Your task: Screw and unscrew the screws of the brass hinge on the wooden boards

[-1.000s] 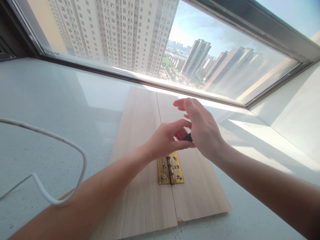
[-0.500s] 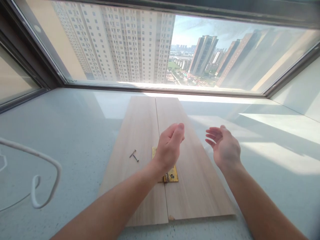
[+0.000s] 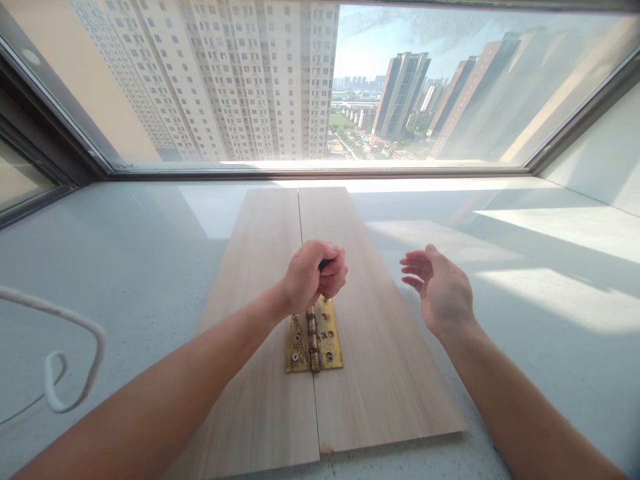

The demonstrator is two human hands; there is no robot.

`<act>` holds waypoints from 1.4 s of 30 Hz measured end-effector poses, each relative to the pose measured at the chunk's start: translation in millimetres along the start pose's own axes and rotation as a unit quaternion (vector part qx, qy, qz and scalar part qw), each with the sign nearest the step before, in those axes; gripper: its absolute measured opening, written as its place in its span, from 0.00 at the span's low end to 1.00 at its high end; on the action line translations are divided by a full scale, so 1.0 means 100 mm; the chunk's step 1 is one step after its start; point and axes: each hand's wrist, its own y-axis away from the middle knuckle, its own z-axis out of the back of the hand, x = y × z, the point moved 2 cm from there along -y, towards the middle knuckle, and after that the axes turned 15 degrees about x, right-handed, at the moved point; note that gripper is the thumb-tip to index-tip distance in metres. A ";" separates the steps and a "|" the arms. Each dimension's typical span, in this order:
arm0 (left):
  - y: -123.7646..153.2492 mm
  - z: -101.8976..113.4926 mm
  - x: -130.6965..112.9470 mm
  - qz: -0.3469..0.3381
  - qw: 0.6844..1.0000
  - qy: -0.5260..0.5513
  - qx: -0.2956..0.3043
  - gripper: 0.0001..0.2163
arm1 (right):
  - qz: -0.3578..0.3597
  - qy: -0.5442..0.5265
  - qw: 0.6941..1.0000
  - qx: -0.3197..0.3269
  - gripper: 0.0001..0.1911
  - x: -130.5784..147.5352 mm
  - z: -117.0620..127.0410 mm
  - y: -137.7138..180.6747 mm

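Observation:
My left hand (image 3: 320, 270) is closed in a fist above the far end of a brass hinge (image 3: 330, 343). A bit of a black object (image 3: 325, 264) shows between its fingers; the rest is hidden. The worn yellow hinge lies across the seam of two pale wooden boards, the left board (image 3: 255, 240) and the right board (image 3: 385, 373). Screw heads show in the near holes of both leaves. Out past the right board's edge, my right hand (image 3: 445, 287) is raised with curved, parted fingers and nothing in it.
Both boards lie on a pale speckled sill (image 3: 165, 280) below a large window (image 3: 280, 87). A white cable (image 3: 95, 333) loops at the left. The dark window frame (image 3: 320, 175) runs along the back. Sunlit patches cross the right side.
My left hand has moved left and turned, baring the black object and more of the hinge. Two loose screws on the left board are now out of sight. The right hand stays similarly posed.

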 end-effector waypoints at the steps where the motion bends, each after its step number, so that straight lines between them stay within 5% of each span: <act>1: 0.01 0.01 -0.01 0.003 1.000 0.005 0.011 0.15 | 0.001 0.004 1.000 0.003 0.16 -0.01 0.00 0.00; 6: 0.05 -0.09 -0.08 -0.017 0.993 -0.113 0.015 0.10 | 0.002 0.024 1.000 0.014 0.17 -0.03 0.01 0.02; 15: 0.11 -0.38 -0.11 -0.058 0.949 -0.289 -0.109 0.10 | 0.029 0.052 0.998 0.035 0.17 -0.04 0.00 0.06; 22: 0.09 -0.41 0.01 -0.144 0.925 -0.293 -0.196 0.26 | 0.035 0.071 0.996 0.041 0.17 -0.05 -0.01 0.07; 26: 0.06 -0.33 -0.01 -0.137 0.943 -0.254 -0.167 0.26 | 0.029 0.065 0.997 0.035 0.17 -0.06 -0.01 0.06; 31: -0.03 -0.22 -0.07 -0.056 0.975 -0.214 -0.024 0.27 | 0.035 0.073 0.996 0.047 0.17 -0.07 -0.02 0.07; 34: -0.07 -0.17 -0.09 -0.039 0.985 -0.168 0.004 0.25 | 0.033 0.083 0.995 0.049 0.19 -0.08 -0.01 0.07; 37: -0.06 -0.19 -0.10 -0.069 0.982 -0.162 -0.066 0.21 | 0.033 0.080 0.995 0.050 0.19 -0.08 0.01 0.06; 42: 0.05 -0.37 -0.07 -0.108 0.922 -0.258 -0.267 0.18 | 0.047 0.087 0.994 0.046 0.17 -0.06 0.00 0.06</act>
